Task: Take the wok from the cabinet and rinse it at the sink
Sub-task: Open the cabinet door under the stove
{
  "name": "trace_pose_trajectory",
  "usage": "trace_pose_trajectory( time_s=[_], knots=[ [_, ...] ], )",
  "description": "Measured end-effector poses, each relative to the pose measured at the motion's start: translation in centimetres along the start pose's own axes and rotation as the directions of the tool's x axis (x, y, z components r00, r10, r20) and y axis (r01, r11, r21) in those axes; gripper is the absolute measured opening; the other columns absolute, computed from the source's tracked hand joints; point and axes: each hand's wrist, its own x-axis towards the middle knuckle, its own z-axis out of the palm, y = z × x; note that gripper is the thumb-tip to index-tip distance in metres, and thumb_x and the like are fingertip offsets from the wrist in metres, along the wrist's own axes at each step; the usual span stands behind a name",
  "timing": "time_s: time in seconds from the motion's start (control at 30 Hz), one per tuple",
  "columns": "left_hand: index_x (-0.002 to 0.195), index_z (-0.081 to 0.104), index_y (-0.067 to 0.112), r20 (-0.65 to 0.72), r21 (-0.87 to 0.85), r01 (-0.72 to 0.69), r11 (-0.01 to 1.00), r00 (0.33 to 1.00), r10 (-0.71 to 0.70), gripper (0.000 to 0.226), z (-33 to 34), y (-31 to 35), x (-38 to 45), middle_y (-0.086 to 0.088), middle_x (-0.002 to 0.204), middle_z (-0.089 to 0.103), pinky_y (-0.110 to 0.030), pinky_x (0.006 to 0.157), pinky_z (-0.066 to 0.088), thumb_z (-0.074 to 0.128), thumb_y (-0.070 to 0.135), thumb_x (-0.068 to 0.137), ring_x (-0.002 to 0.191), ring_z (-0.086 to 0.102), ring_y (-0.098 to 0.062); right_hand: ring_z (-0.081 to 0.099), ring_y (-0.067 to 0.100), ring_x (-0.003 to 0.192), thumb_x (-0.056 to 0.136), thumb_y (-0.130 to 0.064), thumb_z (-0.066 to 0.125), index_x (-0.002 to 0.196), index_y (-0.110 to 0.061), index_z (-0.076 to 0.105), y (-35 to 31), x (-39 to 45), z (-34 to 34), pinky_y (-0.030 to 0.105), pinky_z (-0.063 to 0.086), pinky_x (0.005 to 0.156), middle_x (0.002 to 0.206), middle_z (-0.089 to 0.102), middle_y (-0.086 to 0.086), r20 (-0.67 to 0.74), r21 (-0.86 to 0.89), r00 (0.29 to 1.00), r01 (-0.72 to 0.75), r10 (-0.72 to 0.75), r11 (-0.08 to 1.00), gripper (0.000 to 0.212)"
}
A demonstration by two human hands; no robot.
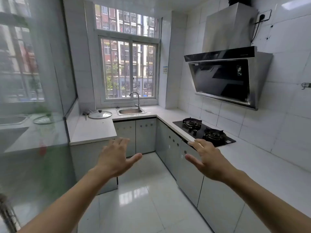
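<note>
We hold both arms out in front of us over the pale tiled floor (pixel 144 195), and neither hand has hold of anything: our left hand (pixel 116 158) is spread flat with its fingers straight and the thumb splayed to the right, and our right hand (pixel 206 159) mirrors it, fingers straight and thumb splayed to the left, the two hands well apart. Beyond them run the grey cabinet doors (pixel 145 135) under an L-shaped white countertop (pixel 94 128), all of them closed, so we cannot see the wok from here. The steel sink (pixel 131 111) is set into the countertop below the barred window (pixel 128 69), with a curved faucet (pixel 136 98) at its back right corner. To the left of the sink a glass lid (pixel 100 114) with a dark knob lies flat on the counter, and just beside that a small dark utensil (pixel 85 114) we cannot make out. Along the right-hand run sits a black two-burner gas hob (pixel 203 132), with a slanted range hood (pixel 225 76) on the tiled wall above it. A glass partition (pixel 33 81) on our left reflects the counter and window
</note>
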Motion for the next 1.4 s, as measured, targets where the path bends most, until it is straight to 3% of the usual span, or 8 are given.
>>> trace_pose_trajectory(
  time_s=[0.2, 0.5, 0.77, 1.13, 1.4],
  knots=[
    [0.147, 0.034, 0.024, 0.054, 0.016, -0.007, 1.000, 0.999, 0.006, 0.087, 2.1, -2.0, 0.5, 0.001, 0.151, 0.039, -0.046, 0.108, 0.035, 0.038, 0.080, 0.081, 0.136, 0.037, -0.021, 0.018, 0.019, 0.145, 0.090, -0.068, 0.030, 0.148, -0.030, 0.026, -1.0, 0.4, 2.6, 0.044, 0.025, 0.115, 0.157, 0.023, 0.002, 0.077, -0.076, 0.997, 0.002, 0.004, 0.997, 0.070],
    [0.147, 0.034, 0.025, 0.073, 0.011, 0.013, 1.000, 0.997, -0.014, 0.088, 5.9, -2.4, 5.5, 0.001, 0.150, 0.040, -0.047, 0.108, 0.036, 0.036, 0.082, 0.080, 0.136, 0.037, -0.020, 0.018, 0.018, 0.144, 0.091, -0.067, 0.032, 0.148, -0.031, 0.026, 1.8, 6.1, 5.4, 0.042, 0.025, 0.115, 0.157, 0.023, 0.001, 0.078, -0.051, 0.997, -0.005, 0.009, 0.999, 0.068],
    [0.145, 0.036, 0.024, 0.093, 0.055, 0.011, 0.998, 0.996, -0.016, 0.084, 10.3, -0.5, 16.8, 0.000, 0.149, 0.041, -0.045, 0.108, 0.036, 0.042, 0.079, 0.082, 0.135, 0.039, -0.021, 0.022, 0.018, 0.142, 0.090, -0.068, 0.032, 0.146, -0.031, 0.031, 8.5, 16.5, 9.4, 0.043, 0.030, 0.114, 0.154, 0.028, 0.000, 0.001, 0.049, 1.000, 0.000, 0.000, 0.999, 0.066],
    [0.147, 0.035, 0.024, 0.143, 0.061, -0.020, 0.998, 0.990, 0.011, 0.089, 17.7, 0.5, 30.3, 0.000, 0.148, 0.042, -0.044, 0.108, 0.039, 0.035, 0.083, 0.080, 0.134, 0.039, -0.022, 0.019, 0.018, 0.143, 0.093, -0.062, 0.036, 0.146, -0.030, 0.031, 16.3, 27.7, 12.4, 0.045, 0.028, 0.112, 0.155, 0.026, 0.000, 0.051, 0.049, 0.996, -0.080, 0.078, 0.996, 0.062],
    [0.146, 0.035, 0.026, 0.181, 0.005, -0.065, 0.998, 0.982, 0.063, 0.088, 24.9, -2.8, 40.3, 0.001, 0.149, 0.041, -0.043, 0.105, 0.038, 0.035, 0.083, 0.080, 0.134, 0.038, -0.022, 0.020, 0.018, 0.142, 0.093, -0.063, 0.036, 0.145, -0.030, 0.032, 18.2, 37.0, 17.1, 0.043, 0.028, 0.111, 0.154, 0.027, 0.000, 0.075, 0.015, 0.987, -0.143, 0.142, 0.990, 0.062]
  ],
)
